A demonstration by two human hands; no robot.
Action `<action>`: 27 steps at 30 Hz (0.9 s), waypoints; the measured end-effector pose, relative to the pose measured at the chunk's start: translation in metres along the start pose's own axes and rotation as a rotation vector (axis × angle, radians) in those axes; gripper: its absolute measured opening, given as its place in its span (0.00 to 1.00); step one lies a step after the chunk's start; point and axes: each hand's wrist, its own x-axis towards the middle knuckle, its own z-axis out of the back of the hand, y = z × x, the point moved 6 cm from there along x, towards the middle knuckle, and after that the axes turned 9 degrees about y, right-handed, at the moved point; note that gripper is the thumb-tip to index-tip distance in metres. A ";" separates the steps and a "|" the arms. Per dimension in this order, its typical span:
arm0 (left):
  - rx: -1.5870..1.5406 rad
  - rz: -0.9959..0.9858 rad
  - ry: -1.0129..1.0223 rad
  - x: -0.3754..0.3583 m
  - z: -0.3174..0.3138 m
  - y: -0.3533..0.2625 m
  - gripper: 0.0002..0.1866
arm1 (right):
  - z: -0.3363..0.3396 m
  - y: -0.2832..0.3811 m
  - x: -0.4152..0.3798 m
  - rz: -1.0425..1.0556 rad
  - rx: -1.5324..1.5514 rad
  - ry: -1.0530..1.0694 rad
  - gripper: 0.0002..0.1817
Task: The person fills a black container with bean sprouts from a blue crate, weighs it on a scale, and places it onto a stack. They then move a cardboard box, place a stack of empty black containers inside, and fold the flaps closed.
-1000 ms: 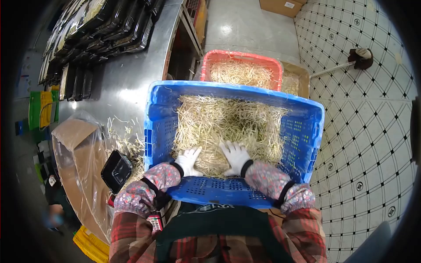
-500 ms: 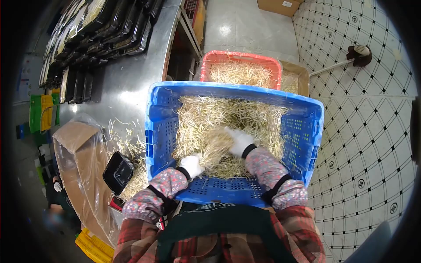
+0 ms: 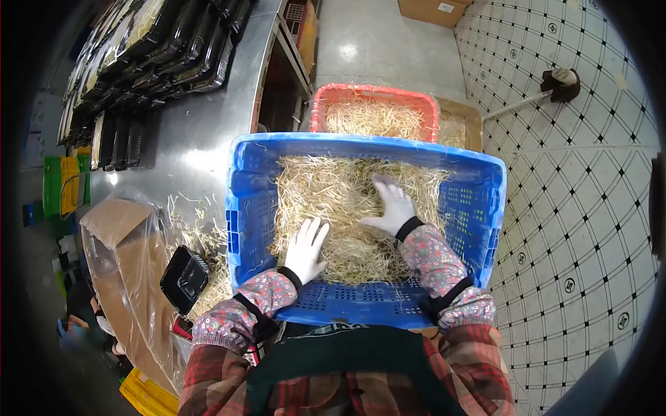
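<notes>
Directly in front of me is a blue plastic crate with perforated walls, holding a thick layer of pale bean sprouts. My left hand, in a white glove, is at the crate's near left, fingers spread over the sprouts and nothing in them. On the right, my gloved right hand hovers above or rests lightly on the sprouts, thumb and fingers apart, holding nothing. A looser clump of sprouts lies between the two hands.
Behind the crate stand a red basket of sprouts and a cardboard box. To the left, a metal table bears stacked black trays, one tilted black tray and loose sprouts. A person's arm shows at far left.
Both hands have let go of the clump of sprouts and opened. The clump has dropped onto the layer, and my right hand has moved slightly up and right.
</notes>
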 end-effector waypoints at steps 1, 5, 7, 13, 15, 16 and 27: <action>-0.003 -0.005 0.004 0.001 -0.003 0.001 0.51 | 0.001 -0.004 -0.009 0.036 -0.008 -0.086 0.62; 0.191 -0.068 0.154 0.029 -0.011 -0.002 0.57 | -0.036 0.007 -0.029 0.029 -0.218 0.006 0.69; 0.258 -0.087 0.154 0.054 -0.007 -0.005 0.59 | -0.066 0.002 -0.021 -0.003 -0.422 0.115 0.71; 0.147 0.051 0.277 0.105 0.000 0.011 0.63 | -0.064 -0.004 0.004 0.033 -0.310 -0.028 0.61; -0.008 0.084 0.261 0.105 -0.009 0.019 0.62 | -0.073 -0.017 0.009 0.000 -0.155 0.020 0.56; -0.001 0.103 0.246 0.101 -0.012 0.022 0.57 | -0.067 -0.012 0.005 -0.087 -0.185 0.139 0.49; -0.069 0.050 0.205 0.054 -0.010 0.020 0.27 | 0.026 -0.079 -0.028 -0.144 -0.035 -0.187 0.21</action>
